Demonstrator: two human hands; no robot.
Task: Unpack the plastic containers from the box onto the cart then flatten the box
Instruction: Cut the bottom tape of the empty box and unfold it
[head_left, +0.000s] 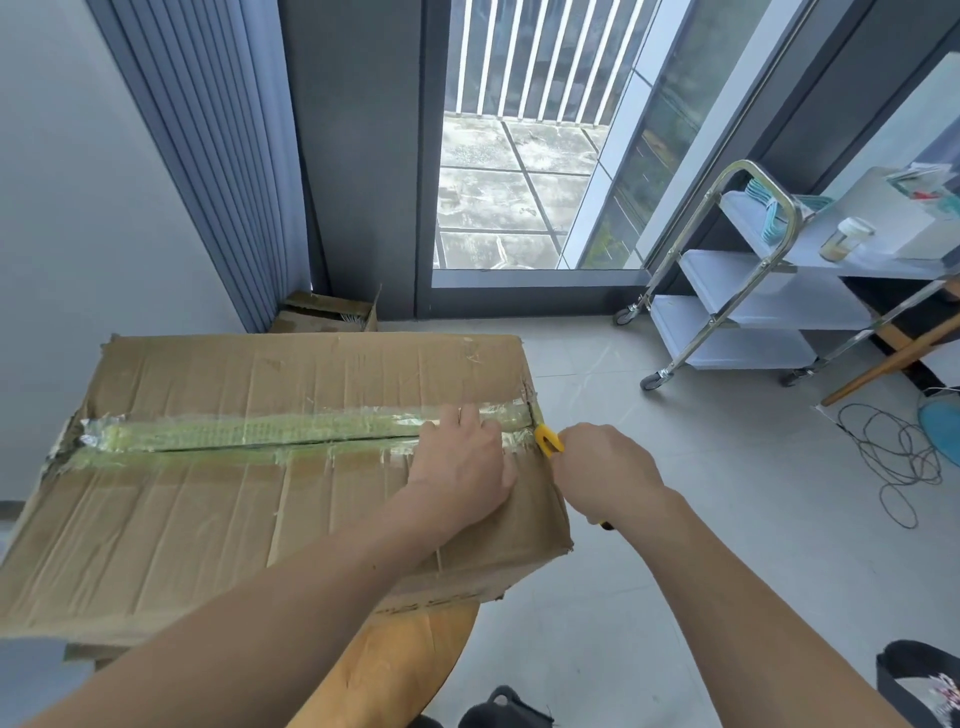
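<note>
A large, creased brown cardboard box (249, 467) lies flat-topped on a round wooden table (395, 660), occupying the left and centre of the view. Its top flaps are closed, and a band of clear, greenish-tinted packing tape (260, 434) runs along the centre seam from the left end to the right end.

The left hand (462, 467) rests palm down on the box top near its right end, fingers spread and lying across the tape, the forearm reaching in from the lower left. It presses flat and grips nothing.

The right hand (605, 475) is just beside the box's right end, off the edge, closed around a yellow utility knife (548, 440). The knife's tip meets the tape at the right end of the seam. The wrist is bent inward, the forearm entering from the lower right. The two hands sit near each other, not touching.

A three-shelf metal-framed cart (737, 291) with white trays stands on the tiled floor well apart to the right. A smaller open cardboard box (327, 312) sits on the floor behind the large one.
</note>
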